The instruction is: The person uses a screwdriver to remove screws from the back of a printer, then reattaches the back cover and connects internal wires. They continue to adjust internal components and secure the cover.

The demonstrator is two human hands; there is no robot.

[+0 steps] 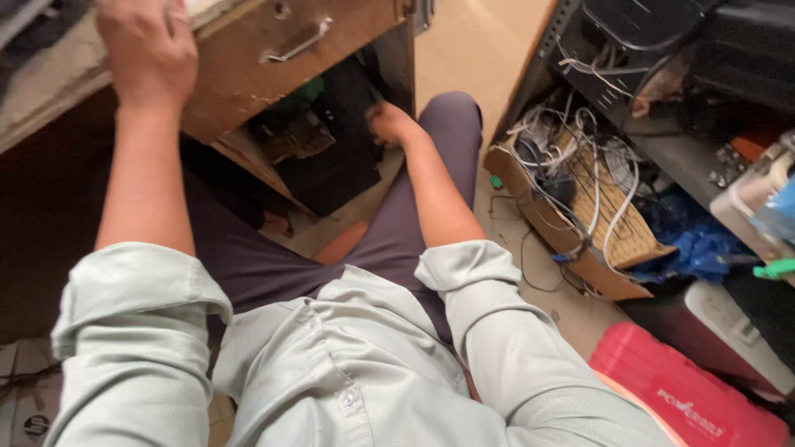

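Note:
My left hand (149,50) rests on the top edge of a worn wooden drawer (273,62) with a metal handle (296,43), fingers curled over the desk edge. My right hand (387,122) reaches down beside my knee to a black box-shaped unit (327,161) under the desk, fingers bent against its side; what it grips is hidden. I am seated, in a pale green shirt and dark trousers.
A cardboard box (571,236) of tangled cables and a keyboard sits on the floor to the right. A blue plastic bag (691,240), a red tool case (687,393) and shelves with dark equipment (654,41) crowd the right side. Tan floor (472,50) runs ahead.

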